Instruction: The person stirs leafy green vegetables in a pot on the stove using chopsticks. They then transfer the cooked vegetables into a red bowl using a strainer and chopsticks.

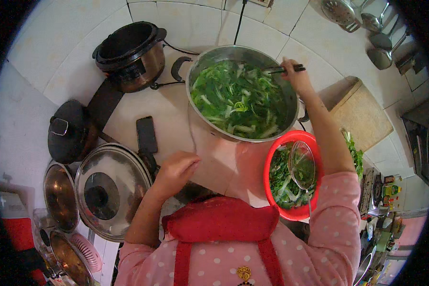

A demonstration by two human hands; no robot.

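My right hand (291,73) grips dark chopsticks (299,67) at the right rim of a large two-handled metal pot (241,138). The chopsticks' tips reach over the leafy greens (236,96) in liquid inside it. My left hand (178,168), loosely curled, hovers over the counter's front with nothing seen in it; whether its fingers are fully closed is unclear. Below the pot's right side, a red plastic basin (296,216) holds more greens, with a wire-mesh strainer (303,164) lying over them.
A black-rimmed cooker pot (128,53) stands back left. Left are a black phone (147,134), a large metal lid (114,189) and a black-lidded pan (69,130). A board (363,114) leans at the right wall, ladles (380,59) hanging above.
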